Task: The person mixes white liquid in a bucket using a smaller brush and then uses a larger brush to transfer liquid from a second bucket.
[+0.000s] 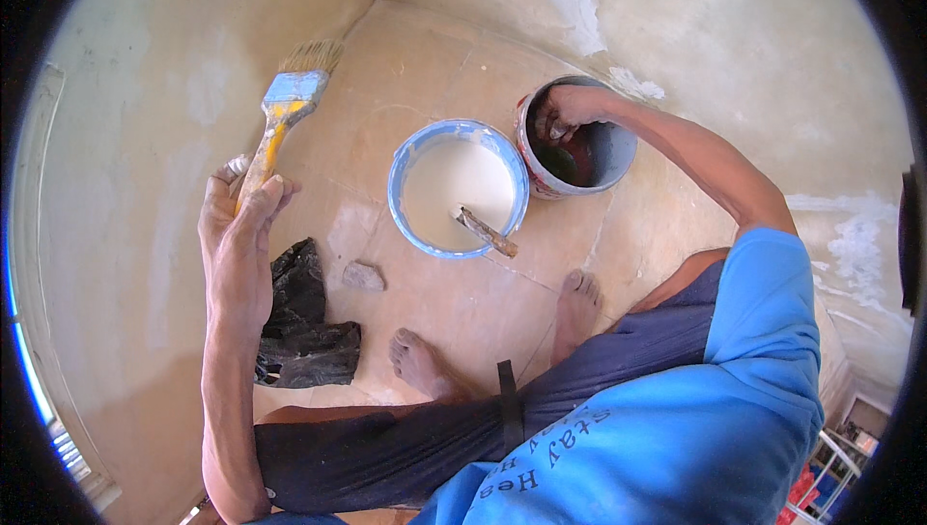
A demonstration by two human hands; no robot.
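My left hand [246, 201] is closed round the handle of a wide paintbrush [275, 124], held bristles up near the left wall. The brush has a yellow handle, a light blue ferrule and pale bristles. My right hand [570, 114] reaches inside a dark bucket [623, 160] with a grey inner wall. Its fingers are curled, and I cannot make out what they hold, if anything. Beside that bucket stands a blue-rimmed bucket [399, 198] of creamy white paint [459, 172]. A paint-caked stick [491, 233] leans out of it over the near rim.
A crumpled black plastic bag [309, 332] lies on the tiled floor [463, 308] at the left, with a grey stone-like lump [363, 276] next to it. My bare feet are close to the buckets. Patchy walls [734, 42] meet in the far corner.
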